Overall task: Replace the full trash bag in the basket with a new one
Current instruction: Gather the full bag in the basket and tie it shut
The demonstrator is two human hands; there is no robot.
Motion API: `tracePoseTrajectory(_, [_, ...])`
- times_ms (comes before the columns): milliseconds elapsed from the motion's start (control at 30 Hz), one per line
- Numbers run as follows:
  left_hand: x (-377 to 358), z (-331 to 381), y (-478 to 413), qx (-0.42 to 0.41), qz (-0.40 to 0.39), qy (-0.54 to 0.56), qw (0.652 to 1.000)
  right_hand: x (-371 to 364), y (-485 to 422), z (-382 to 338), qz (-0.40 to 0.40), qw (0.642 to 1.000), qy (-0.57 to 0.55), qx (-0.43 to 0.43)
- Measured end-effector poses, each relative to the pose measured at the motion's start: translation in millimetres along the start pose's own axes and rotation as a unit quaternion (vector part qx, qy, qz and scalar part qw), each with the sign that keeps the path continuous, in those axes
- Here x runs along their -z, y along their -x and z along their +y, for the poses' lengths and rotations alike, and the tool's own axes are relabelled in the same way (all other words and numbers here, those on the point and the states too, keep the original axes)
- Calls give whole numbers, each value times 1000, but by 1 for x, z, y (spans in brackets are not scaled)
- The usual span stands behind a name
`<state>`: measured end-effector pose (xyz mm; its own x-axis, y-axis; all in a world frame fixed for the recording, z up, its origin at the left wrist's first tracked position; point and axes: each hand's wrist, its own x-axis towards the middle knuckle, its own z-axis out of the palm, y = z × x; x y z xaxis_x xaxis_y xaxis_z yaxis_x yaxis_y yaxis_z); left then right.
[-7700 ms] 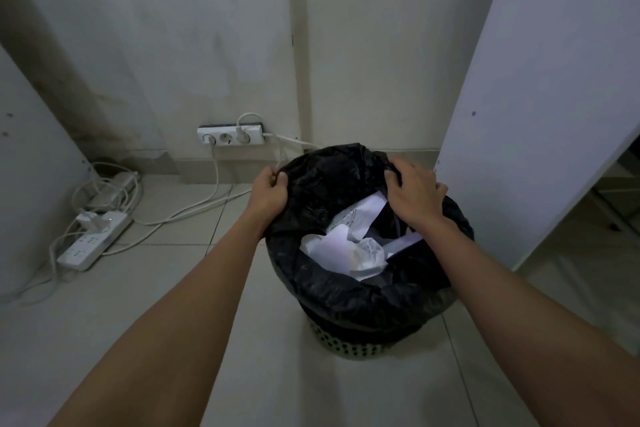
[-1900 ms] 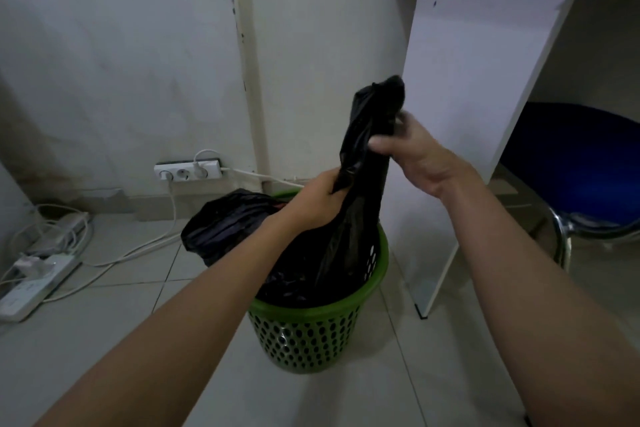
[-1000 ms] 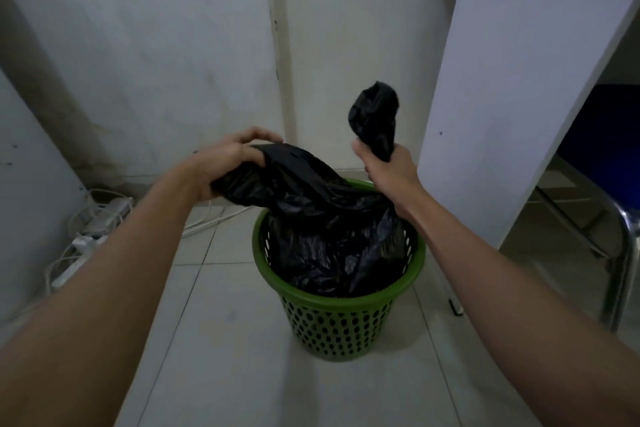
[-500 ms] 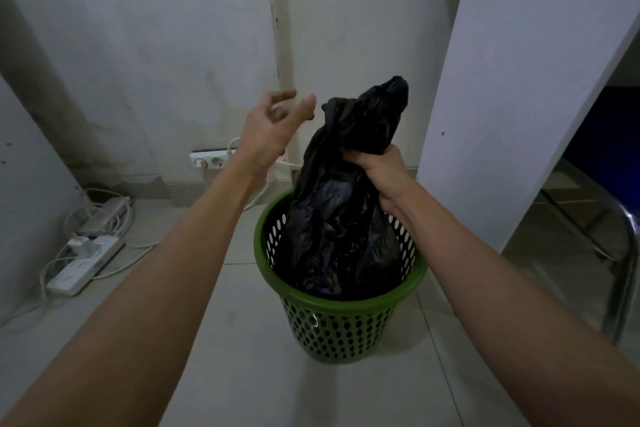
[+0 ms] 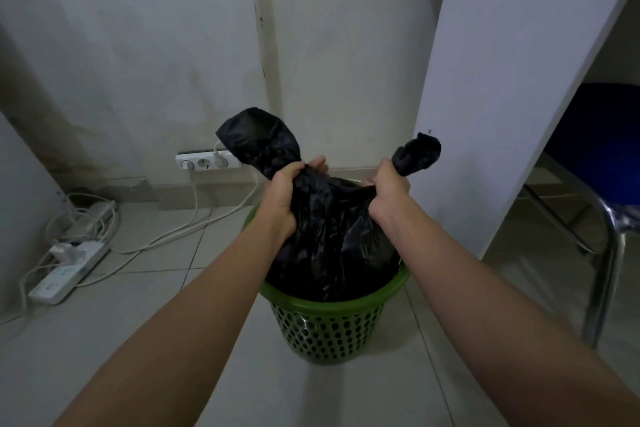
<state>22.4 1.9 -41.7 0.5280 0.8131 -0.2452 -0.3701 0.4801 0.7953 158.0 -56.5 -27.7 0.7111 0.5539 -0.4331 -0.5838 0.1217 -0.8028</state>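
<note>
Fingers [image 5: 313,168] of both hands were clenched on the bag [image 5: 332,236], each fist bunching one gathered ear of black film. Largest in view, the basket [image 5: 329,329] stood on the tiled floor beside the white panel [image 5: 502,80], green and perforated, light enough, I judged, to lift along if the bag dragged. The bag sat in it, bulging above the rim, its lower part hidden. It looked soft, thin and slick, its load probably light; the film could stretch or tear under a sharp pull. The left hand [image 5: 282,198] gripped the broader ear, the right hand [image 5: 389,189] the narrower one. Those twisted necks just under the ears seemed the best hold, giving layered film for knotting and lifting.
</note>
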Motion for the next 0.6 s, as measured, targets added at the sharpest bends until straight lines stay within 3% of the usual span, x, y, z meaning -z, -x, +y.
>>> tracePoseTrajectory(200, [3,1,-22,-32,96,119,988,3,-2,-4,-63,986,-152,-34])
tracePoseTrajectory(367, [32,14,-55,-88,206,188,956,3,-3,1,-81,982,-161,-61])
tracePoseTrajectory(500, [42,22,-55,-98,272,133,948,5,-7,-3,-114,950,-281,-70])
tracePoseTrajectory(600, [19,20,-38,-121,302,63,944,3,-5,1,-130,965,-227,-16])
